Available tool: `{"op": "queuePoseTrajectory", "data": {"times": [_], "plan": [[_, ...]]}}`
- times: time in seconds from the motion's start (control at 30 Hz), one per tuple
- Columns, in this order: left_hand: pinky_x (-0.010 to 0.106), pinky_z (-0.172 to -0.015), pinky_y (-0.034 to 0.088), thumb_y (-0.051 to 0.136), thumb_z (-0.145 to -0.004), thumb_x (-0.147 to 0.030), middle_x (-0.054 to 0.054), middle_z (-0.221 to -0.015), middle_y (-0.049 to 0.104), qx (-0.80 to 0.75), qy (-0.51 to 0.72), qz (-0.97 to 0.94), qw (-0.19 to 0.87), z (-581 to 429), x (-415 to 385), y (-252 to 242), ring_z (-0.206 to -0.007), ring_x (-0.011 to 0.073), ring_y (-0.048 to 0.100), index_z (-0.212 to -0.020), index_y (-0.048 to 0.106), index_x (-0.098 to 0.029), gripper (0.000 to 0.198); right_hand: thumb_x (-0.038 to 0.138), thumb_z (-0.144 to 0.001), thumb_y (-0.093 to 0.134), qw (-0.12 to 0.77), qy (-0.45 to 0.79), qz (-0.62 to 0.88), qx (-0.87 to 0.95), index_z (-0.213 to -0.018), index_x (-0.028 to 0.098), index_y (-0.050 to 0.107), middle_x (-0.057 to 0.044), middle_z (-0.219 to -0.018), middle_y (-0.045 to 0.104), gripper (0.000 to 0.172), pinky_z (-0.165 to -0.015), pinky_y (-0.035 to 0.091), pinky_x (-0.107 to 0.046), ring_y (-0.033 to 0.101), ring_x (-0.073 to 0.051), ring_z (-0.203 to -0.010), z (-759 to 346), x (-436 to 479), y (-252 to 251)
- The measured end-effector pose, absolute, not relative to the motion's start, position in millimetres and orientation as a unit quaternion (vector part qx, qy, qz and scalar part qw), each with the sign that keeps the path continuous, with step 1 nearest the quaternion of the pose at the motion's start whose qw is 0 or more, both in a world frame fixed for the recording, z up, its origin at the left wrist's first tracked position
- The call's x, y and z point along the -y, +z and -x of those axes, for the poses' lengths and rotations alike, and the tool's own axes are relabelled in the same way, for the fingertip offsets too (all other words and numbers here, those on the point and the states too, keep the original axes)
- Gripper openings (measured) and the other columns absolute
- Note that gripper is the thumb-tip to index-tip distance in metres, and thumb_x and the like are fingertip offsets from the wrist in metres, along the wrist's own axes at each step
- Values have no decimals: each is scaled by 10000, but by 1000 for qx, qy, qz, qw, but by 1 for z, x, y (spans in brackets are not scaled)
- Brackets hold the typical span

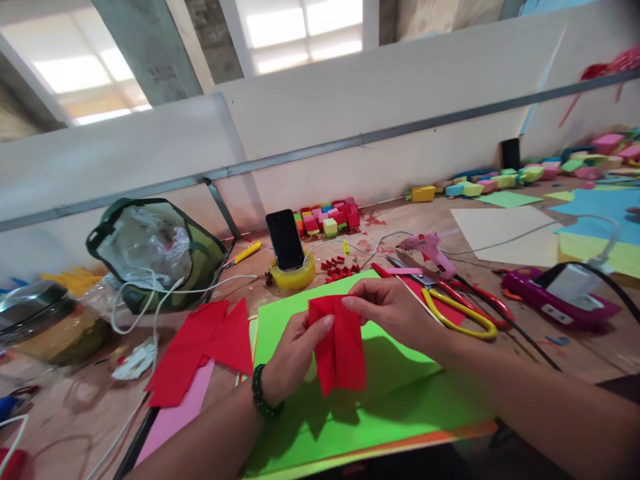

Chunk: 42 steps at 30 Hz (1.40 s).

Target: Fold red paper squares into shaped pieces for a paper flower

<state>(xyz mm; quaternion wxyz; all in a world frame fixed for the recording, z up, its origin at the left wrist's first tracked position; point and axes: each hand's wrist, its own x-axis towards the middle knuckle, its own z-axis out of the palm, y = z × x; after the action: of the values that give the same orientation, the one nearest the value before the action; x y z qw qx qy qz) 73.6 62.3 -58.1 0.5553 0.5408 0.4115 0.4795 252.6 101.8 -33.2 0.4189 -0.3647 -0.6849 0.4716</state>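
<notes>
A folded piece of red paper [345,353] is held up over a stack of green paper [400,413]. My left hand [295,347] pinches its left side, thumb laid on the front face. At its top right corner my right hand [385,303] grips the paper between thumb and fingers. A vertical fold line runs down the middle of the piece, and its lower end hangs free, casting a shadow on the green sheet. More cut red paper [193,347] lies left of the stack. Just beyond my right hand are scissors with yellow handles [465,320].
A phone [285,240] leans upright on a yellow tape roll [295,275]. Small folded paper blocks [330,223] sit by the wall. A pink glue gun [430,250], a purple power strip [560,297] and cables lie right; a green bag [200,260], a jar [50,327] and a cutter [245,253] left.
</notes>
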Motion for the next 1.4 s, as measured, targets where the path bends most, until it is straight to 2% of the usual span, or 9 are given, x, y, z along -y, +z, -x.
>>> {"op": "queuePoseTrajectory", "data": {"times": [0.13,0.27,0.4,0.53,0.73,0.87,1.13,1.4], "plan": [[213,-648,448,719,-762,-403,26,-741,693,-408,472,-551,554,-75,-64,-52,-663,123,558,-823,718,-120,290,425,-747,679,378,487,379,690,-671,140,644,11,-565,555,297,-493,380,-232,490,-98,-529,-252,-103,-35],[192,-559,398,721,-753,-425,11,-642,656,-420,477,-546,545,-74,-65,-52,-576,95,500,-710,702,-108,321,395,-730,688,377,466,387,700,-650,148,633,32,-543,514,265,-466,330,-220,440,-80,-506,-251,-104,-38],[195,-542,383,716,-748,-440,0,-619,628,-424,476,-554,537,-76,-64,-51,-562,91,470,-699,694,-111,334,409,-729,695,379,480,374,697,-654,147,640,33,-550,510,278,-474,325,-223,424,-80,-514,-251,-104,-38],[196,-519,350,709,-739,-473,-18,-570,558,-431,475,-567,517,-77,-63,-51,-543,84,416,-653,651,-114,374,444,-744,688,383,493,339,704,-699,148,688,13,-605,547,300,-498,344,-226,451,-93,-564,-251,-104,-37],[198,-490,293,628,-796,-522,-40,-517,437,-427,469,-585,505,-77,-61,-50,-515,70,314,-595,571,-124,449,483,-709,719,380,452,368,718,-634,145,681,21,-561,519,348,-491,323,-226,421,-87,-551,-253,-105,-36],[199,-503,306,608,-816,-511,-31,-540,465,-430,465,-591,500,-77,-62,-50,-534,77,339,-630,588,-117,437,489,-695,727,375,464,371,712,-634,141,681,19,-562,527,356,-485,315,-231,421,-89,-547,-253,-106,-36],[202,-518,335,644,-786,-489,-19,-577,529,-436,459,-603,484,-76,-63,-54,-549,90,396,-670,633,-116,391,499,-675,739,389,482,375,690,-595,136,648,45,-515,446,383,-445,252,-215,343,-65,-507,-250,-106,-40],[199,-499,320,638,-779,-508,-15,-569,510,-449,444,-611,478,-75,-65,-56,-539,87,382,-651,625,-112,416,466,-636,773,378,523,371,668,-653,131,651,29,-560,533,356,-484,332,-225,437,-82,-538,-246,-110,-44]]}}
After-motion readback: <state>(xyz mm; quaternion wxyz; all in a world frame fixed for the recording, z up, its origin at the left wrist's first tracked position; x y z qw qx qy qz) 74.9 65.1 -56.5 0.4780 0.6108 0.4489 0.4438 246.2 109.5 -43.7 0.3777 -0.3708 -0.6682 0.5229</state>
